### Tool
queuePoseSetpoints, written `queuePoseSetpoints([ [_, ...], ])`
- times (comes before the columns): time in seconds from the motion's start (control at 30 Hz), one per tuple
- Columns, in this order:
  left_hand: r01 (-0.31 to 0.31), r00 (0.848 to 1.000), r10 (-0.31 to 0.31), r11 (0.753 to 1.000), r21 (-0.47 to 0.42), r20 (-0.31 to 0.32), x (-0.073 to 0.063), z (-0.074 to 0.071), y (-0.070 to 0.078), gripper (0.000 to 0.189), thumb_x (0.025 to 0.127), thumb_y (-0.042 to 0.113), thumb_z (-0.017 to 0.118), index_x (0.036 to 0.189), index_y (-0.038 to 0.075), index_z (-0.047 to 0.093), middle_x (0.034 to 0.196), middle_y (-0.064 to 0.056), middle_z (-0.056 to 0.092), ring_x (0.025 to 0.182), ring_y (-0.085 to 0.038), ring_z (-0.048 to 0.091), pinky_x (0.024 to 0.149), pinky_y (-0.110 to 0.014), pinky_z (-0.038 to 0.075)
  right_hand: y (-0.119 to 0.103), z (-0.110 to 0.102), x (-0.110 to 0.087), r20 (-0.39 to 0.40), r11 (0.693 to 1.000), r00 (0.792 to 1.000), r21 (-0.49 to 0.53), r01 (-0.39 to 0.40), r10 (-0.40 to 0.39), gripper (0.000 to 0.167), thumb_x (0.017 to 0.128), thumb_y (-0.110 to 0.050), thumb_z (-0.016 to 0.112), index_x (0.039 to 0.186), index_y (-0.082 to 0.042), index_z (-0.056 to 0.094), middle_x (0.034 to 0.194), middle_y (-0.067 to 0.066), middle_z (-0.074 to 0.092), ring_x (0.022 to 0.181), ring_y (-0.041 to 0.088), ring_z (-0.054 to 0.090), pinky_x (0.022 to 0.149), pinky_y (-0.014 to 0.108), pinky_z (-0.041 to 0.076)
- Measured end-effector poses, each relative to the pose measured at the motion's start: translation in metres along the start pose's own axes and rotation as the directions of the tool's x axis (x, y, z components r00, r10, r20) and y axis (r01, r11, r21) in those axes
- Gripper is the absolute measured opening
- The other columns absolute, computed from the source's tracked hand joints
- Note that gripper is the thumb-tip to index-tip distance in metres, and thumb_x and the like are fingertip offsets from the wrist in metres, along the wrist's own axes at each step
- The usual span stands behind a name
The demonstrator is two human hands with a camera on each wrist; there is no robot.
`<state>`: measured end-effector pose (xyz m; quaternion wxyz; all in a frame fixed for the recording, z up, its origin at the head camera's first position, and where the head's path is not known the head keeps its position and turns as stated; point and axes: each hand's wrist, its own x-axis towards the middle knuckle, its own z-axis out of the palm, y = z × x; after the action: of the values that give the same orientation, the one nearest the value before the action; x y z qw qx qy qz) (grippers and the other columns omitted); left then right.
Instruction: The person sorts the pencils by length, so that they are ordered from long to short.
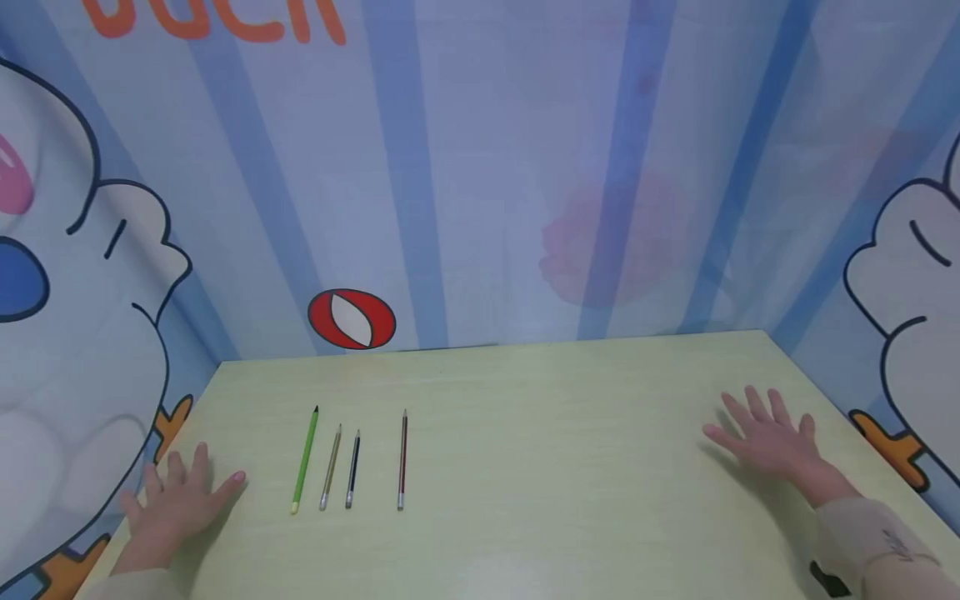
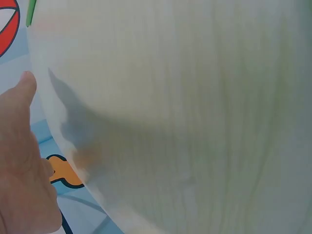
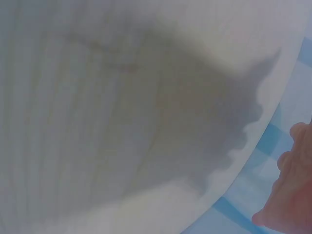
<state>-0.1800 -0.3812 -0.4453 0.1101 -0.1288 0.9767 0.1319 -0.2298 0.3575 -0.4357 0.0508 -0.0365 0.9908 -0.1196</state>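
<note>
Several pencils stand out on the left half of the table, lying apart and roughly side by side: a long green pencil (image 1: 304, 460), a gold one (image 1: 331, 467), a short dark one (image 1: 352, 469) and a dark red one (image 1: 402, 460) farther right. Left of the green pencil, my left hand (image 1: 176, 504) is spread with straight fingers and holds nothing. My right hand (image 1: 768, 442), fingers likewise spread, is near the table's right edge, far from the pencils. In the left wrist view only the tip of the green pencil (image 2: 31, 13) shows.
The pale wooden table (image 1: 555, 467) meets a blue striped backdrop (image 1: 502, 167) at its far edge. Cartoon-printed panels (image 1: 67, 350) flank both sides. A small black object (image 1: 828, 579) shows beside the right sleeve.
</note>
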Motion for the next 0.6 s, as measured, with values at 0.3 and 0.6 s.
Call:
queuePoseSetpoints([
  [0.3,-0.048,0.996,0.049,0.999,0.017,-0.07,-0.004,-0.003,0.012,0.104,0.076,0.075,0.027,0.136,-0.007,0.006,0.131,-0.043,-0.007,0.116,-0.062,-0.018,0.081,-0.075,-0.013,-0.028,-0.001,0.011,-0.027,0.997,0.997,-0.024,0.072,-0.073,0.085,0.081,-0.066,0.035,0.142,-0.011,0.013,0.145,0.026,0.001,0.13,0.046,-0.013,0.087,0.072,-0.006],
  [0.6,-0.109,0.984,0.109,0.994,0.007,-0.138,-0.01,-0.007,0.032,0.097,0.081,0.068,0.03,0.137,-0.006,0.005,0.133,-0.042,-0.003,0.12,-0.058,-0.012,0.084,-0.074,-0.01,-0.066,-0.004,0.015,-0.051,0.99,0.989,-0.002,0.138,-0.138,0.082,0.081,-0.064,0.038,0.142,-0.014,0.014,0.146,0.023,0.004,0.132,0.044,-0.005,0.089,0.072,0.0],
])
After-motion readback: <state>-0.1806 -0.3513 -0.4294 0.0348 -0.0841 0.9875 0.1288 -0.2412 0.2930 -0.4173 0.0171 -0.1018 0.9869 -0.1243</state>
